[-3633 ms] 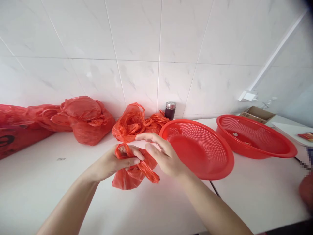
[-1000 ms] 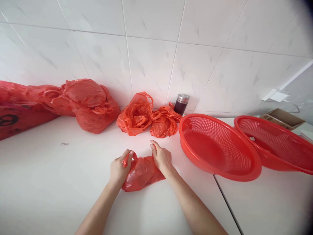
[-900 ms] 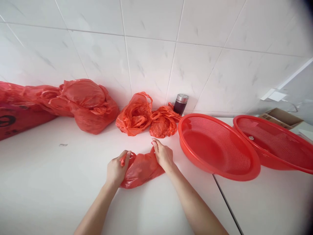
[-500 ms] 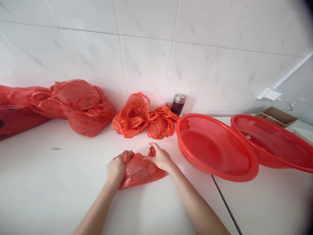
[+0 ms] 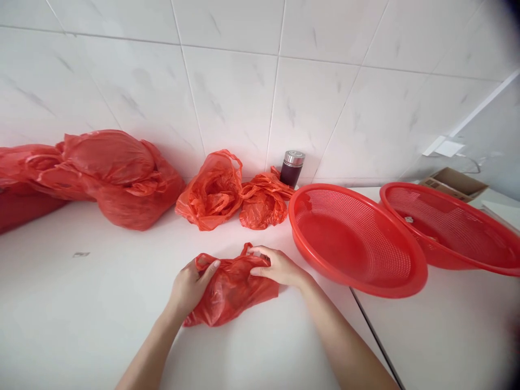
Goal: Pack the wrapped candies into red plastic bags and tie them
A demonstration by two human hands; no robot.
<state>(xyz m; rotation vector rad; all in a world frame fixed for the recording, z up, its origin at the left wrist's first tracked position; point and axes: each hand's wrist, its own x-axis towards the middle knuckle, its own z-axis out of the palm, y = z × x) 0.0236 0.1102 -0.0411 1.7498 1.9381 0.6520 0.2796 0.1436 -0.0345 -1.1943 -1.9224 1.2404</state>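
A red plastic bag (image 5: pixel 229 292) lies on the white table in front of me, with something darker dimly showing through its film. My left hand (image 5: pixel 190 284) grips the bag's left upper edge, thumb on the outside and fingers partly hidden behind the plastic. On the other side my right hand (image 5: pixel 278 265) pinches the right upper edge near a loop handle, its fingers bent around the film. The bag's mouth sits between both hands; what is inside cannot be made out.
Behind stand an opened red bag (image 5: pixel 213 189), a crumpled red bag (image 5: pixel 264 206) and a dark steel-capped flask (image 5: pixel 291 169). Full red bags (image 5: pixel 130 184) line the left wall side. Two red colanders (image 5: pixel 353 244) (image 5: pixel 450 227) occupy the right, near a cardboard box (image 5: pixel 455 183).
The bag's top has been spread wider and its body hangs looser. My left thumb now lies over the edge, and my right hand has shifted slightly right. The view has moved a little.
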